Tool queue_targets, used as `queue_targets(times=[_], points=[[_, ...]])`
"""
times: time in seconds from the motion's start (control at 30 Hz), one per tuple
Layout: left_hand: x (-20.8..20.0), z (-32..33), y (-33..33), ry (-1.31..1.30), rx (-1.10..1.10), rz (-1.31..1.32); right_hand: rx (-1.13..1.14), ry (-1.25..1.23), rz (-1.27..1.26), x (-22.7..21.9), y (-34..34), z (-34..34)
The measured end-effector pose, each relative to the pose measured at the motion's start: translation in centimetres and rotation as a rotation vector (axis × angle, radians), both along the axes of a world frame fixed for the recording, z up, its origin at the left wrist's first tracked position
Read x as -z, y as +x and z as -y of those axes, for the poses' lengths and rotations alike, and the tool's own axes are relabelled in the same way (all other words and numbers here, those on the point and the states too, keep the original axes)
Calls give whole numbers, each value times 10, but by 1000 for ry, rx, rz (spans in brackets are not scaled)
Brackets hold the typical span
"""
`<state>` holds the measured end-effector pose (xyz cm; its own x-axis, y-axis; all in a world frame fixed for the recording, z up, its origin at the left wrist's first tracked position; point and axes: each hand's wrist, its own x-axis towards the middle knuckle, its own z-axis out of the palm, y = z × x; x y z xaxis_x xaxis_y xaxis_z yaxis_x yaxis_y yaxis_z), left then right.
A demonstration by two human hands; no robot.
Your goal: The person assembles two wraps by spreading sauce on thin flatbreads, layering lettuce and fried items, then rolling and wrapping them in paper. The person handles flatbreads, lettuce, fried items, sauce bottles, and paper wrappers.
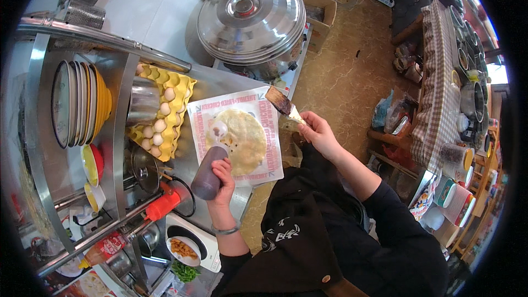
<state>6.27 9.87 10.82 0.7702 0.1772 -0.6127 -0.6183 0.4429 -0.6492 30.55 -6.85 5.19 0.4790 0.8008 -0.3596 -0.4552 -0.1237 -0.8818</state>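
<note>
A pale round flatbread lies flat on printed white paper on the steel counter. My left hand is wrapped round a squeeze bottle of dark brown sauce. The bottle tilts so that its whitish nozzle reaches over the flatbread's left part. A few dark specks show on the bread near it. To the right of the paper, my right hand grips the white handle of a flat brush. Dark sauce stains the brush's tan bristles, which point up and left, close to the paper's upper right corner.
A big lidded steel pot stands beyond the paper. Left of it are a yellow egg tray with several eggs, upright plates on a steel shelf, and a red squeeze bottle. Nearer sits a bowl of brownish food.
</note>
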Motion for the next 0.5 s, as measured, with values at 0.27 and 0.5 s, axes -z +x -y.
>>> queue_targets(times=[0.27, 0.5], points=[[11, 2, -6, 1, -23, 29, -39, -54, 20, 1, -1, 5], [7, 5, -15, 102, -21, 76, -27, -13, -13, -1, -2, 4]])
